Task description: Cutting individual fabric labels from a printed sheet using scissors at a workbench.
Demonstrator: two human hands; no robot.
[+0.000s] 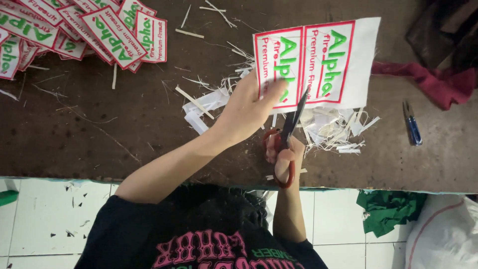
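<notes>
I am gripping the label sheet (318, 62) with my left hand (246, 112) and red scissors (286, 142) with my right hand (284, 154), risking the blades wandering into a printed label's red border.

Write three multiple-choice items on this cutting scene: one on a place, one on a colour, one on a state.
1. Where does the pile of cut labels lie?
A. table's far left
B. on the floor
C. by the blue snips

2. What colour are the scissors' handles?
A. blue
B. red
C. green

3. What does the left hand do?
A. rests flat
B. grips the white label sheet
C. holds the red cloth

Answers: 1 A, the heap fills the upper-left corner; 2 B, red loops around the right hand; 3 B, fingers pinch the sheet's edge.
</notes>
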